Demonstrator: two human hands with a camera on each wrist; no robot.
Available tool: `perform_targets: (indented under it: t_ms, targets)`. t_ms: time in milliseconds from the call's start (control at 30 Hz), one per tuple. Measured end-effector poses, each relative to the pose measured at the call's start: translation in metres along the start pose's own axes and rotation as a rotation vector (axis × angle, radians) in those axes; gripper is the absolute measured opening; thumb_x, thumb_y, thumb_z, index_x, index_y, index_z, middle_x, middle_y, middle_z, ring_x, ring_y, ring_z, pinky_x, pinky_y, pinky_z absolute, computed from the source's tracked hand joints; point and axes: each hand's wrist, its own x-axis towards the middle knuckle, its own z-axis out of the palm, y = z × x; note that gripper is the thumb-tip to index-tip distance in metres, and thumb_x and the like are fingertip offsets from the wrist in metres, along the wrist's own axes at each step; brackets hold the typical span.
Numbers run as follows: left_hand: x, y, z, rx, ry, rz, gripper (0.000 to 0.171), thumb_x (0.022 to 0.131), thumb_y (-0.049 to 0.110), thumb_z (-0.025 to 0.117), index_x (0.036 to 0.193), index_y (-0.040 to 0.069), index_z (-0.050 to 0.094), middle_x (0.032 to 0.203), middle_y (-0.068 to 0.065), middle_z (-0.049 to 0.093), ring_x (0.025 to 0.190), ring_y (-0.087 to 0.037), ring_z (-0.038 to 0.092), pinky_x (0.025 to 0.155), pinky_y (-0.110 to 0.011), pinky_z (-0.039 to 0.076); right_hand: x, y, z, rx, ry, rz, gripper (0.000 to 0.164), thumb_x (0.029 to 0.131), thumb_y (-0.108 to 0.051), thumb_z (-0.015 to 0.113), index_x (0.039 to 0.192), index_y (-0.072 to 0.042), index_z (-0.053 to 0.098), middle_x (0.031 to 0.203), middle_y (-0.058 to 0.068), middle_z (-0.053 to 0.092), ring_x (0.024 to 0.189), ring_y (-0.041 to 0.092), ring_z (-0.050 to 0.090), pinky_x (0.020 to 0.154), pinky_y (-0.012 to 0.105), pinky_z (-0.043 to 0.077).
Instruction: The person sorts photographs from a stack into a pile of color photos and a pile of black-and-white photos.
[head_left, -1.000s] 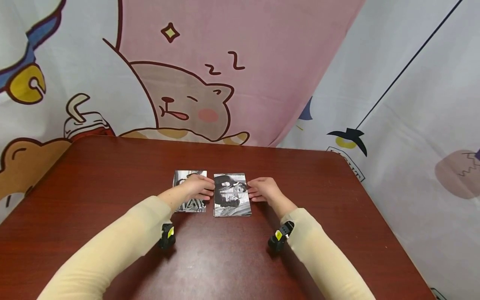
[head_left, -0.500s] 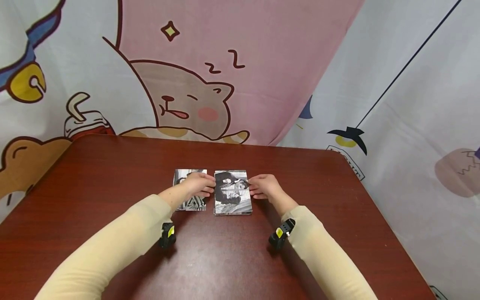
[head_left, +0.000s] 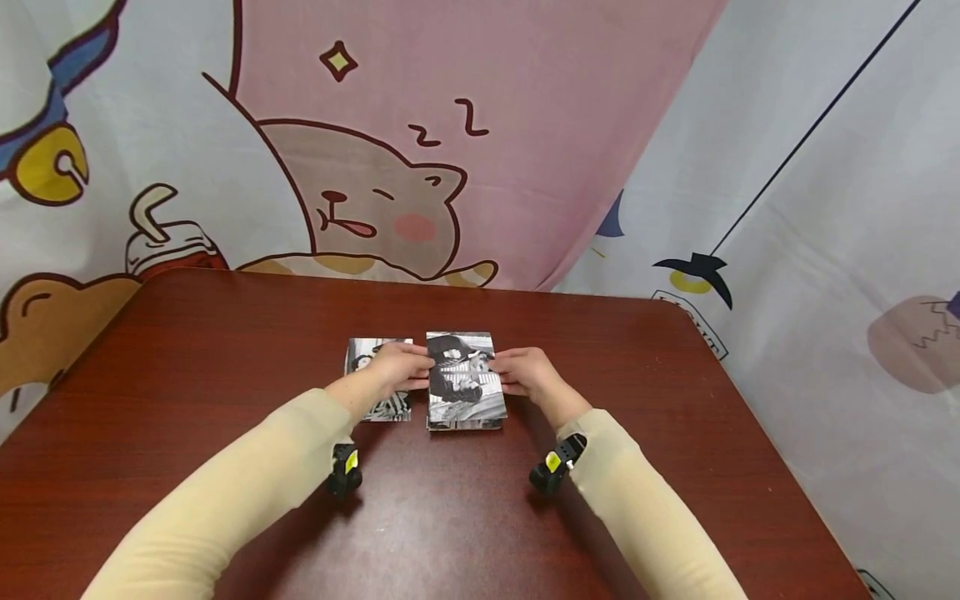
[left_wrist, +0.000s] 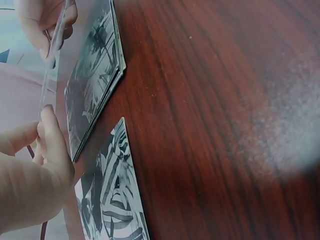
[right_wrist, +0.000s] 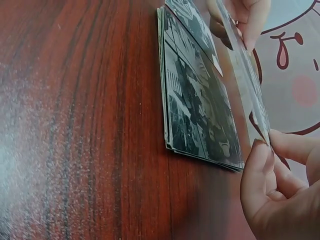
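A black-and-white photo card (head_left: 465, 375) is raised above a stack of similar photo cards (head_left: 465, 426). My left hand (head_left: 395, 367) pinches its left edge between thumb and fingers, and my right hand (head_left: 528, 372) pinches the right edge. Both wrist views show the lifted card (right_wrist: 248, 75) nearly edge-on, apart from the stack (left_wrist: 95, 75) beneath it. To the left, partly under my left forearm and hand in the head view, lies another black-and-white photo card (head_left: 390, 410). Bold striped shapes mark this second photo card (left_wrist: 117, 205) in the left wrist view.
The cards lie on a dark red-brown wooden table (head_left: 450, 517). Behind it hangs a cloth (head_left: 555, 125) printed with a sleeping cartoon animal. Each wrist carries a small black camera.
The top photo card has risen off the stack, held by both hands, so that the cards below show at the near edge. My right hand has shifted slightly left.
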Motion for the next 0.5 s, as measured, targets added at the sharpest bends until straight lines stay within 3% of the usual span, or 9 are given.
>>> perform_targets:
  t_ms: [133,300,500]
  targets:
    - [0.015,-0.010,-0.006,-0.030,-0.050,0.033,0.040,0.086,0.001,0.062,0.123,-0.009,0.050,0.096,-0.013,0.059,0.083,-0.019,0.059,0.083,-0.032,0.059,0.001,-0.001,0.002,0.000,0.001,0.016,0.033,0.086,-0.005,0.064,0.116,0.006,0.058,0.065,-0.006,0.056,0.056,0.005,0.052,0.052,0.015,0.052]
    - [0.000,0.002,-0.001,0.046,-0.024,0.024,0.040,0.091,0.000,0.053,0.129,-0.011,0.044,0.101,-0.015,0.059,0.088,-0.020,0.061,0.085,-0.032,0.058,0.001,-0.003,0.002,-0.011,-0.025,0.014,0.029,0.087,-0.008,0.063,0.113,0.004,0.057,0.068,-0.004,0.056,0.059,0.007,0.053,0.053,0.017,0.053]
    - [-0.008,0.009,-0.001,0.107,-0.034,0.044,0.038,0.092,0.000,0.051,0.127,-0.013,0.042,0.088,-0.007,0.055,0.068,-0.011,0.059,0.070,-0.025,0.060,0.001,-0.003,0.002,-0.034,-0.030,0.016,0.027,0.088,-0.008,0.063,0.111,0.004,0.057,0.068,-0.003,0.055,0.058,0.008,0.052,0.052,0.017,0.053]
